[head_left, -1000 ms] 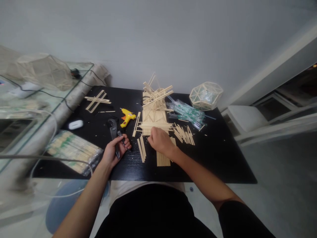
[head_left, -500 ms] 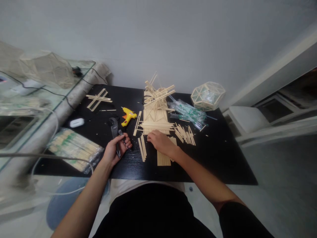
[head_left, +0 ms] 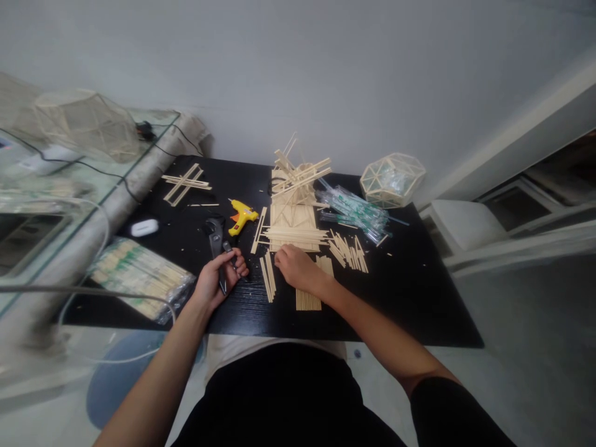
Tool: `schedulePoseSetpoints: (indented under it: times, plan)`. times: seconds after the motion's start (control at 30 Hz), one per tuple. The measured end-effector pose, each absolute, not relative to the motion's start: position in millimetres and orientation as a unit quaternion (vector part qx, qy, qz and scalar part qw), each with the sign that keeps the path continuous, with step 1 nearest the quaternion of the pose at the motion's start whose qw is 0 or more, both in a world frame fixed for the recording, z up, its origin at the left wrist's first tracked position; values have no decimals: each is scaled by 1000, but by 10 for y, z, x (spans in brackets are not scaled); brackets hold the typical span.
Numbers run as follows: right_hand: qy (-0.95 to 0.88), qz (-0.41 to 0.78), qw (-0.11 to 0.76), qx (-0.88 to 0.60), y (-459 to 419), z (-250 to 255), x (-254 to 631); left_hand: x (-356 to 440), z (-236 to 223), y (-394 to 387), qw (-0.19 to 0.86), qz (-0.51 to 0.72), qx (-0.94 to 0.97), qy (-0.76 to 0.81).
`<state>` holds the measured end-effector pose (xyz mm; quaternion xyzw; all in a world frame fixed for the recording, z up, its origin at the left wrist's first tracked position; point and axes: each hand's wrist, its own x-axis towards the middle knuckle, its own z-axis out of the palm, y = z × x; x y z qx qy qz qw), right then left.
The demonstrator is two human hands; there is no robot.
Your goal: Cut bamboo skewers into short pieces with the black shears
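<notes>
My left hand (head_left: pixel 215 280) is wrapped around the handles of dark pliers (head_left: pixel 215 239), whose head points away from me over the black table. My right hand (head_left: pixel 298 268) is closed, its fingertips low and curled just in front of a bundle of thin wooden sticks (head_left: pixel 295 235). What those fingers hold, if anything, is hidden. Left of them lie several short sticks (head_left: pixel 267 278). Partly under the right wrist is a flat row of sticks (head_left: pixel 308 301). A yellow glue gun (head_left: pixel 242 216) rests beyond the pliers.
A stick structure (head_left: pixel 298 186) stands at the back on a slatted base. To the right are loose sticks (head_left: pixel 349 251), plastic wrappers (head_left: pixel 356 211) and a faceted stick frame (head_left: pixel 392 180). Leftward lie crossed sticks (head_left: pixel 186 184), a white case (head_left: pixel 144 228) and packaged sticks (head_left: pixel 142 276).
My right hand has turned slightly and shifted a little left, its fingers lowering by the bundle. My left hand keeps its grip on the pliers.
</notes>
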<state>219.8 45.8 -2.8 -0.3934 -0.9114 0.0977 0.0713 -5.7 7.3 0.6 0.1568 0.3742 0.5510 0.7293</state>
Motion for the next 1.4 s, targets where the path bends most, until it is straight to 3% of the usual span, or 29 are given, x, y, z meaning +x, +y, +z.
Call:
schedulePoseSetpoints:
  times: [0.2,0.9,1.0,1.13,1.3,1.4]
  plan:
    - [-888,112,117,-431,495,-21,2269,-77,-37,83,736,547,160,367]
    - [-921,1,3,-389,346,-82,2094,-57,4,76,730,547,158,377]
    - [-908,50,49,-412,454,-18,2226,-52,21,80,729,546,154,382]
    - [-808,92,159,-560,873,301,2845,-58,32,84,728,541,156,391]
    - [-662,-41,251,-705,1528,847,3990,-78,40,83,723,534,150,412]
    - [-624,-84,249,-736,1731,1030,4405,-90,43,79,723,529,134,423]
